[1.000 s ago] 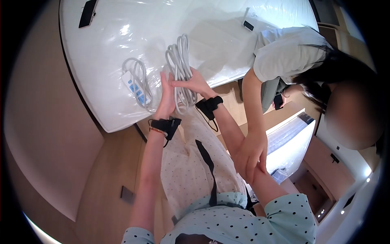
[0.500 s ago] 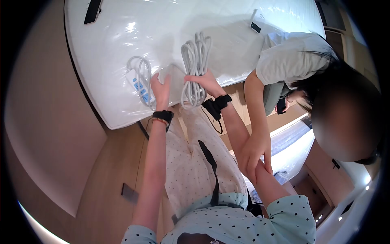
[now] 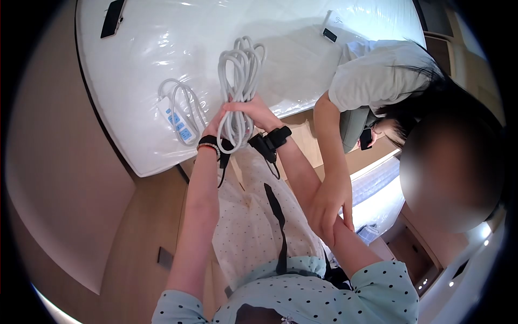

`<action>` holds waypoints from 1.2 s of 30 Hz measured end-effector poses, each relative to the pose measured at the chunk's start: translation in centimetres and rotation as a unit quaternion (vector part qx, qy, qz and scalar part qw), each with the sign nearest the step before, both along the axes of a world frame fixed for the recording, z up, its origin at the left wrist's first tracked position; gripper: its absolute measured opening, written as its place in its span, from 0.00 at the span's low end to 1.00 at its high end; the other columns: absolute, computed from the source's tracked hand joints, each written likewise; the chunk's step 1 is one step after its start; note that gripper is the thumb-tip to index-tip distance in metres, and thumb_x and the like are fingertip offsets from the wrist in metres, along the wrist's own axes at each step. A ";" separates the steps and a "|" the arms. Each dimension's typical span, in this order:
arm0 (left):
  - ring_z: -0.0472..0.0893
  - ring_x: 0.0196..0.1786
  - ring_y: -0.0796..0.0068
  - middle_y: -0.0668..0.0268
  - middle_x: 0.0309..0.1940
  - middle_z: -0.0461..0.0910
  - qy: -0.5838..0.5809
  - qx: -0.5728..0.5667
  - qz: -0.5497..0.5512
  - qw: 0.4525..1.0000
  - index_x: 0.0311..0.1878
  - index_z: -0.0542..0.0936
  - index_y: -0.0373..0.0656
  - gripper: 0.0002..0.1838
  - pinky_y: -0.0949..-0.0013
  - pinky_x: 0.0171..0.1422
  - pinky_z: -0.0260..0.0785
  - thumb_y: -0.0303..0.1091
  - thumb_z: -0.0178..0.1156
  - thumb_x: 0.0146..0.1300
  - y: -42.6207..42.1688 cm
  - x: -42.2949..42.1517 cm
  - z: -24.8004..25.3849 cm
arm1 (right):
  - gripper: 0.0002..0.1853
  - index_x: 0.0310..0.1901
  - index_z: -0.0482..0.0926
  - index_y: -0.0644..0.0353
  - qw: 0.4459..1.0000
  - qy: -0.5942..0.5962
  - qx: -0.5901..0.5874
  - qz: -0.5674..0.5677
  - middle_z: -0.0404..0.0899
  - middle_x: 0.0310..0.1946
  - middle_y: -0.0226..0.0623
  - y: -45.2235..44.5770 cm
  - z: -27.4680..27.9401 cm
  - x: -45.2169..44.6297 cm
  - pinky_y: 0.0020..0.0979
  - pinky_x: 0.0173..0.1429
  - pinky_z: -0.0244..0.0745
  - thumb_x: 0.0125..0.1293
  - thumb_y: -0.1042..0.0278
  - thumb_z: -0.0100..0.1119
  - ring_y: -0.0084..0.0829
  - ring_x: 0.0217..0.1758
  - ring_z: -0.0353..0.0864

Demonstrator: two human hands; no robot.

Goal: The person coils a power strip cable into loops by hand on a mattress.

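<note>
A coiled light-grey power cord [image 3: 237,75] is bunched into long loops in front of me, above the plastic-covered mattress's near edge. My right hand [image 3: 256,112] is closed round the middle of the bundle. On the bundle's other side, my left hand [image 3: 215,123] grips the loops, its fingers partly hidden behind them. Left of my hands, a white power strip [image 3: 178,123] with blue sockets lies on the mattress, a stretch of its cord looped over and beside it.
The mattress [image 3: 156,48] is wrapped in shiny plastic. On it lie a black phone-like object [image 3: 112,19] and a small white box with a dark panel [image 3: 329,33]. At right, a person leans in, one hand [image 3: 329,208] resting on my right forearm, the other holding a phone [image 3: 366,139].
My left hand, open beside the cord before, has come to the bundle and closed on it. My right hand and the cord have shifted left.
</note>
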State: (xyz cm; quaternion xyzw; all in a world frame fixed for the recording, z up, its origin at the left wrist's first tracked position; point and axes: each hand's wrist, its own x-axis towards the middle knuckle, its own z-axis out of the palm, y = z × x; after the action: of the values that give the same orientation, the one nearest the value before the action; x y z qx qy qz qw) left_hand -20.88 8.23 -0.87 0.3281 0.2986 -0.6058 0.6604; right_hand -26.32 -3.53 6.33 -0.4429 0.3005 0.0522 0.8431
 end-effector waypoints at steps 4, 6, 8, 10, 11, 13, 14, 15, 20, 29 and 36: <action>0.81 0.35 0.69 0.56 0.35 0.80 -0.026 0.025 0.026 0.999 0.50 0.71 0.39 0.25 0.69 0.43 0.74 0.54 0.49 0.65 0.1 1.0 0.9 | 0.14 0.36 0.77 0.66 0.999 -0.001 -0.033 -0.007 0.80 0.27 0.35 -0.5 1.3 0.2 0.25 0.37 0.73 0.47 0.71 0.67 0.24 0.28 0.78; 0.81 0.34 0.69 0.55 0.34 0.80 -0.078 0.046 0.018 0.996 0.50 0.71 0.39 0.25 0.69 0.42 0.75 0.54 0.48 0.66 1.8 1.4 -0.9 | 0.13 0.36 0.77 0.66 0.998 0.007 -0.064 0.002 0.80 0.27 0.35 -1.3 2.4 0.3 0.24 0.37 0.73 0.49 0.71 0.67 0.25 0.30 0.79; 0.77 0.26 0.73 0.60 0.25 0.75 -0.165 0.075 -0.017 0.983 0.45 0.70 0.40 0.24 0.73 0.32 0.70 0.54 0.46 0.66 3.9 2.4 -2.7 | 0.13 0.34 0.77 0.66 0.996 0.028 -0.090 0.005 0.80 0.26 0.35 -1.7 2.3 0.2 0.24 0.37 0.73 0.49 0.70 0.67 0.24 0.30 0.80; 0.73 0.22 0.76 0.65 0.21 0.72 -0.265 0.111 -0.046 0.957 0.44 0.70 0.39 0.23 0.74 0.29 0.67 0.54 0.46 0.67 5.1 3.0 -1.3 | 0.13 0.32 0.79 0.66 0.991 0.062 -0.117 -0.002 0.80 0.24 0.33 -2.0 1.5 0.1 0.24 0.36 0.73 0.46 0.69 0.69 0.22 0.28 0.79; 0.70 0.21 0.77 0.67 0.18 0.67 -0.301 0.148 -0.058 0.940 0.44 0.70 0.38 0.23 0.71 0.29 0.66 0.53 0.47 0.67 5.4 3.4 -0.7 | 0.12 0.30 0.79 0.66 0.989 0.072 -0.132 -0.017 0.80 0.24 0.33 -1.9 1.1 -0.2 0.23 0.36 0.72 0.47 0.67 0.68 0.21 0.28 0.78; 0.72 0.24 0.77 0.65 0.21 0.70 -0.349 0.157 -0.110 0.917 0.46 0.70 0.38 0.23 0.71 0.31 0.66 0.53 0.47 0.67 5.6 3.9 0.9 | 0.13 0.31 0.79 0.66 0.984 0.092 -0.152 -0.016 0.80 0.25 0.33 -1.6 0.8 -0.3 0.24 0.37 0.72 0.47 0.66 0.68 0.21 0.28 0.78; 0.72 0.25 0.77 0.65 0.23 0.72 -0.372 0.161 -0.135 0.904 0.46 0.70 0.38 0.23 0.71 0.32 0.66 0.52 0.47 0.66 5.4 4.1 1.8 | 0.14 0.31 0.79 0.66 0.981 0.101 -0.163 -0.016 0.80 0.25 0.33 -1.5 0.5 -0.3 0.24 0.37 0.72 0.47 0.66 0.68 0.22 0.29 0.78; 0.73 0.30 0.76 0.64 0.27 0.73 -0.370 0.155 -0.127 0.907 0.49 0.69 0.37 0.24 0.70 0.36 0.67 0.52 0.47 0.66 5.0 4.1 2.6 | 0.14 0.32 0.79 0.66 0.977 0.104 -0.184 0.007 0.80 0.26 0.34 -1.3 -0.4 -0.5 0.25 0.37 0.72 0.46 0.66 0.68 0.22 0.29 0.78; 0.73 0.44 0.75 0.67 0.43 0.74 -0.282 0.099 -0.014 0.954 0.53 0.70 0.39 0.26 0.71 0.48 0.66 0.53 0.44 0.68 0.4 1.7 5.5 | 0.20 0.37 0.79 0.68 0.980 -0.003 -0.193 0.052 0.81 0.31 0.36 1.0 -0.3 -0.2 0.26 0.40 0.73 0.43 0.65 0.70 0.23 0.33 0.78; 0.67 0.62 0.64 0.55 0.62 0.64 -0.372 0.120 -0.050 0.919 0.61 0.65 0.35 0.34 0.65 0.65 0.57 0.57 0.45 0.66 0.9 1.6 5.5 | 0.20 0.37 0.78 0.70 0.972 0.095 -0.208 0.058 0.80 0.30 0.36 0.6 -1.7 -1.5 0.26 0.40 0.73 0.41 0.68 0.69 0.23 0.33 0.77; 0.69 0.56 0.56 0.51 0.53 0.70 -0.541 0.491 -0.233 0.642 0.55 0.70 0.37 0.28 0.60 0.61 0.60 0.40 0.63 0.52 8.1 1.4 -3.2 | 0.14 0.27 0.78 0.67 0.978 0.114 -0.166 0.047 0.78 0.23 0.35 -0.3 -1.7 -2.3 0.26 0.34 0.72 0.41 0.67 0.68 0.24 0.26 0.77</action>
State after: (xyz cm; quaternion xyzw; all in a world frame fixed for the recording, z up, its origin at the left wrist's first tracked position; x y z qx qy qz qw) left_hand -19.47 16.35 -4.09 0.9322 0.0554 -0.2183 0.2834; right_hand -28.64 -3.78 4.62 -0.5814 0.3778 0.0918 0.7148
